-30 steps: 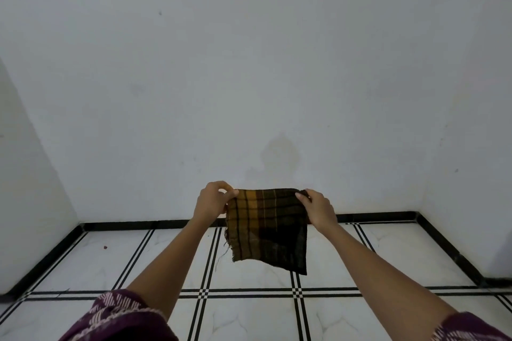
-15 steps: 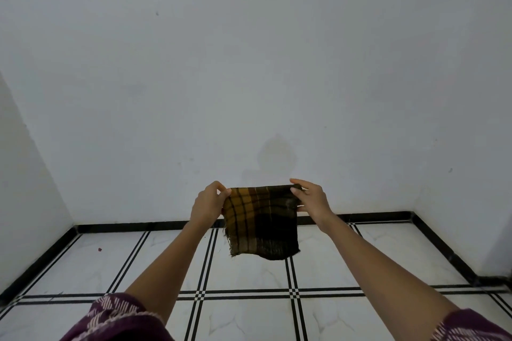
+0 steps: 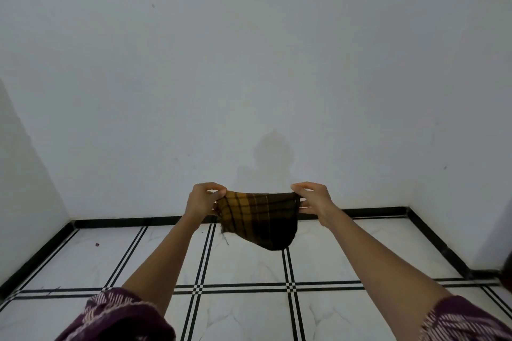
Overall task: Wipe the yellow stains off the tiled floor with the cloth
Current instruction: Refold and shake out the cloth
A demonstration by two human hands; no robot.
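The cloth (image 3: 259, 217), a yellow-and-dark plaid piece, is hanging in the air in front of the white wall (image 3: 249, 77), well above the tiled floor (image 3: 243, 266), with its long axis running left to right between the two hands. Its top edge is being stretched nearly level, the yellow half lying toward the left and the darker half toward the right, while the lower edge is sagging to a rounded point on the right side and a loose thread is dangling from the frayed left corner. The left hand (image 3: 203, 201) is pinching the left top corner in a closed grip, and the right hand (image 3: 314, 199) is pinching the right top corner likewise, fingers bunching the fabric. Both arms are reaching forward, with patterned purple sleeves (image 3: 116, 315) cut off by the bottom edge. The floor beneath is lying open, white tiles crossed by black lines and bordered by a black skirting strip (image 3: 138, 222) along the walls, which are closing the space on the left, back and right. A small dark red speck (image 3: 97, 244) is sitting on the far left tile. No yellow stains are making themselves out on the tiles in view. A faint greyish patch (image 3: 273, 149) is showing on the wall above the cloth, and something dark at the right edge is too cropped to identify.
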